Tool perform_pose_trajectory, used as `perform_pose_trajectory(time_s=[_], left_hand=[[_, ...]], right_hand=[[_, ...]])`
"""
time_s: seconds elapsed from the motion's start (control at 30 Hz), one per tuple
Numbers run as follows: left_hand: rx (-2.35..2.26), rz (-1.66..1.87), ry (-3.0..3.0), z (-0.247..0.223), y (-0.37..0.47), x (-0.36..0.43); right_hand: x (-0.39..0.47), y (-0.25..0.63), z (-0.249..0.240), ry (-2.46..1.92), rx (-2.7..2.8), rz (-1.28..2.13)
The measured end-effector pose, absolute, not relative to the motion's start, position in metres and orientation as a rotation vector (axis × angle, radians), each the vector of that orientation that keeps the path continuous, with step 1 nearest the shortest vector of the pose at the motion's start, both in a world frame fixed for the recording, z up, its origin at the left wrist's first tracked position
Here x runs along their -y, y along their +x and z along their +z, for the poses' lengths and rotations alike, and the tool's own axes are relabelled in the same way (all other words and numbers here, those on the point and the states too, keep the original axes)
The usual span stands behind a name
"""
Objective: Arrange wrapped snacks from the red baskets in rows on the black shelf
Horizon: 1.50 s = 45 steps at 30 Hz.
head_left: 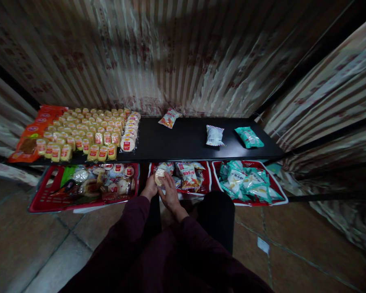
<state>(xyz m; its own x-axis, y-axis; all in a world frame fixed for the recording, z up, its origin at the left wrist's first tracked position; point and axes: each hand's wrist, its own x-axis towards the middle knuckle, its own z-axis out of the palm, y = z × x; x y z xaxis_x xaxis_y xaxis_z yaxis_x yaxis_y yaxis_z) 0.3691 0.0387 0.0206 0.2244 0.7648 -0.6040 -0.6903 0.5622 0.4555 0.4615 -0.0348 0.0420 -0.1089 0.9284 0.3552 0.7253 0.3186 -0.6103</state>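
A pale round wrapped cracker [159, 177] is between my two hands, in front of the shelf edge. My left hand [151, 186] grips it from the left, fingers curled at its side. My right hand [170, 194] has its fingers closed on the right and lower edge. Similar round wrapped crackers [128, 144] with red labels stand in a row on the black shelf [183, 142]. Left of that row are many small yellow wrapped cakes [93, 152]. Just behind my hands, the middle red basket [206, 181] holds white and orange snack bags [189, 176].
An orange bag [30, 136] lies at the shelf's left end. Single packets lie farther right: an orange-white one [169, 118], a silvery one [215, 135], a teal one [249, 137]. Below are a red basket [36, 205] of mixed snacks and another [285, 199] with teal bags.
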Motion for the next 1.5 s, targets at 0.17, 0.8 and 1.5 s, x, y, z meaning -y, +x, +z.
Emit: perform_pose_trajectory(time_s=[0.17, 0.8, 1.5], left_hand=[[-0.889, 0.935, 0.078, 0.025, 0.37, -0.038], [-0.772, 1.032, 0.264, 0.033, 0.366, -0.027], [-0.792, 1.104, 0.296, 0.049, 0.351, -0.019]], right_hand=[[0.035, 0.46, 0.056, -1.527, 1.897, 0.359], [0.03, 0.467, 0.055, -1.57, 1.076, 0.786], [0.02, 0.473, 0.038, -1.664, 1.111, 0.611]])
